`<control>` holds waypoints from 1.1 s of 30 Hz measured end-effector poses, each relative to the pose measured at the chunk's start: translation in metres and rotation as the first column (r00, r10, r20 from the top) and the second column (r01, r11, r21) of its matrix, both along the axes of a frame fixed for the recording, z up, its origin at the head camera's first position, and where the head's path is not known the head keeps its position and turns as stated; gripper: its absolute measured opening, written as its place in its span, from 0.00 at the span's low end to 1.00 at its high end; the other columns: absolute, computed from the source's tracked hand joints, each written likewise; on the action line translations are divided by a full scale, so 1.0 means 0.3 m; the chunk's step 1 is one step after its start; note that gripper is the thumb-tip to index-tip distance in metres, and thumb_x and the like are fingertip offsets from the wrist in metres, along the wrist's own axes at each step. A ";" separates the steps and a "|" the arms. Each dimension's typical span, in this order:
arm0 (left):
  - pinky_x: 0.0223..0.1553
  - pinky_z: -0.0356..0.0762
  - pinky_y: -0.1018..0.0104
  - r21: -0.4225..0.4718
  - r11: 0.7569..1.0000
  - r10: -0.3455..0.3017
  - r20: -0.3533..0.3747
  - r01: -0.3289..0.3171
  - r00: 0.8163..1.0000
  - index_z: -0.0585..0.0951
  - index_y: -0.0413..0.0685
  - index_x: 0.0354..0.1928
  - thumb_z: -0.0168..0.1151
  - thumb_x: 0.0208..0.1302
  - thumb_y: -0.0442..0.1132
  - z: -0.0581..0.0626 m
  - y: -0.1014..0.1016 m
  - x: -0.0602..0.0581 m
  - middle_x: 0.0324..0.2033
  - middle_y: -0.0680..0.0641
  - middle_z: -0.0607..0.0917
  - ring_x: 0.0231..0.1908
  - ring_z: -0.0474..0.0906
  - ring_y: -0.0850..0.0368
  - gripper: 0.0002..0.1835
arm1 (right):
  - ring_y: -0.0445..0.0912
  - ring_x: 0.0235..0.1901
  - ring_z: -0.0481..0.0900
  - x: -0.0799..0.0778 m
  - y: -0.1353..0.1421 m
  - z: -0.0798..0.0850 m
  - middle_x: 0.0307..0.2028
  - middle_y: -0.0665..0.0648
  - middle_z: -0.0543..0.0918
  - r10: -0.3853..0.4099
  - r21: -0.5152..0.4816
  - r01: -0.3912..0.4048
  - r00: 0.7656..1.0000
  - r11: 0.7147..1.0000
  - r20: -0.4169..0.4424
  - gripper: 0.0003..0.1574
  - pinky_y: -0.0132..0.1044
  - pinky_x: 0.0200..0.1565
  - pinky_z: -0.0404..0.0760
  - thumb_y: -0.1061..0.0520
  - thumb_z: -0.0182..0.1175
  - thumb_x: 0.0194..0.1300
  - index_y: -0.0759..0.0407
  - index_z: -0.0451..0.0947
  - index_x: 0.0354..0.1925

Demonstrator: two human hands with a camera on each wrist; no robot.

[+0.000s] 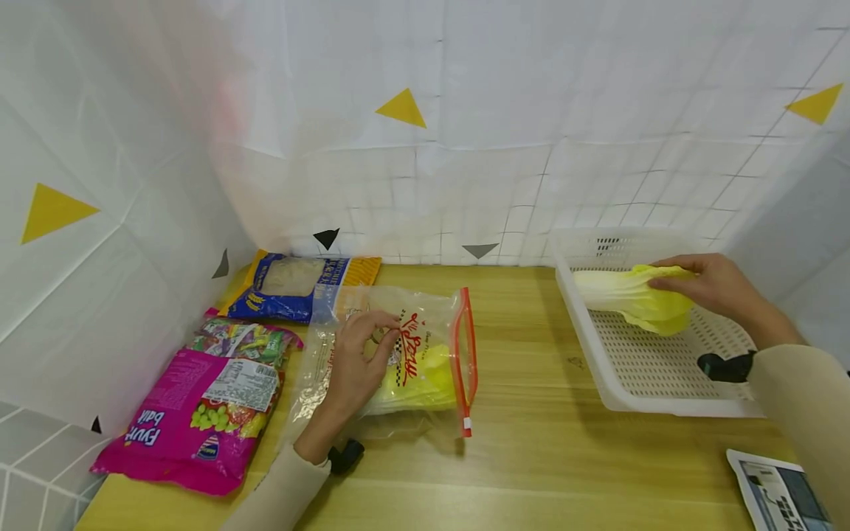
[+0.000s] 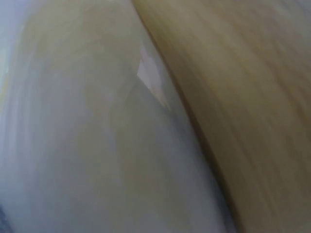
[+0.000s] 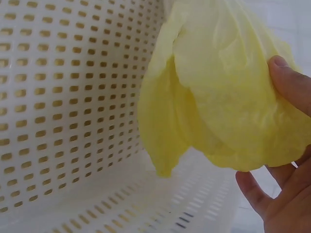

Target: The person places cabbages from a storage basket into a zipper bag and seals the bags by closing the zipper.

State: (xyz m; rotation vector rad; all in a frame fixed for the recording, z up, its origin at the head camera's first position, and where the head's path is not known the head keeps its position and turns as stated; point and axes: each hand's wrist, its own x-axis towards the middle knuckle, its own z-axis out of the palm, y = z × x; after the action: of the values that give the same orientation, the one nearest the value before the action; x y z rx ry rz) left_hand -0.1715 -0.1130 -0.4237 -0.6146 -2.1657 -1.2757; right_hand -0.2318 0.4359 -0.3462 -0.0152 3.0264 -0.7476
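Note:
Over the white basket (image 1: 600, 369), my right hand (image 1: 713, 287) grips a yellow-green napa cabbage leaf (image 1: 654, 302) by its frilly end, the pale stem pointing left. The right wrist view shows the thumb on the leaf (image 3: 228, 92) and the other fingers beneath. On the table, my left hand (image 1: 358, 361) pinches the upper film of a clear zip bag (image 1: 425, 295) between thumb and forefinger. Its red-edged mouth gapes to the right, and more yellow-green cabbage (image 1: 434, 376) lies inside. Blurred clear plastic (image 2: 97, 136) fills much of the left wrist view.
A pink candy bag (image 1: 179, 413) lies at the left. Behind the zip bag is a blue and yellow food packet (image 1: 285, 299). A grey-white packet (image 1: 777, 487) sits at the front right. White sheeting (image 1: 491, 177) walls the wooden table (image 1: 518, 472) at the back.

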 end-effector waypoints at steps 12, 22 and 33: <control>0.61 0.64 0.47 -0.014 1.000 0.013 -0.001 -0.013 1.000 0.85 0.50 0.42 0.64 0.70 0.35 0.009 0.004 0.004 0.47 0.49 0.89 0.54 0.79 0.50 0.03 | 0.46 0.34 0.78 0.023 -0.021 0.065 0.53 0.71 0.82 -0.022 0.024 0.025 0.991 0.999 -0.136 0.37 0.32 0.29 0.74 0.36 0.64 0.68 0.62 0.80 0.61; 0.62 0.64 0.46 -0.012 1.000 0.014 -0.005 -0.014 1.000 0.85 0.50 0.41 0.65 0.69 0.35 0.009 0.002 0.006 0.47 0.48 0.89 0.54 0.79 0.49 0.03 | 0.43 0.26 0.74 0.046 -0.060 0.124 0.46 0.63 0.84 -0.043 -0.006 0.043 0.979 0.999 -0.198 0.35 0.31 0.26 0.75 0.37 0.66 0.67 0.59 0.82 0.59; 0.64 0.62 0.44 -0.011 1.000 0.008 -0.013 -0.008 1.000 0.85 0.50 0.42 0.65 0.70 0.35 0.006 0.001 0.002 0.47 0.48 0.89 0.53 0.80 0.49 0.03 | 0.33 0.25 0.73 0.053 -0.058 0.186 0.40 0.44 0.87 -0.022 0.038 0.033 0.965 0.999 -0.261 0.25 0.30 0.26 0.73 0.43 0.63 0.71 0.59 0.84 0.54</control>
State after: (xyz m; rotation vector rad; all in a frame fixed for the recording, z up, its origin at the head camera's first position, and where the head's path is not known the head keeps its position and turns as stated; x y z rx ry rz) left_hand -0.1710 -0.1126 -0.4218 -0.6163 -2.1635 -1.2534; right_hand -0.2158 0.4184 -0.2902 -0.0775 3.2975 -0.7375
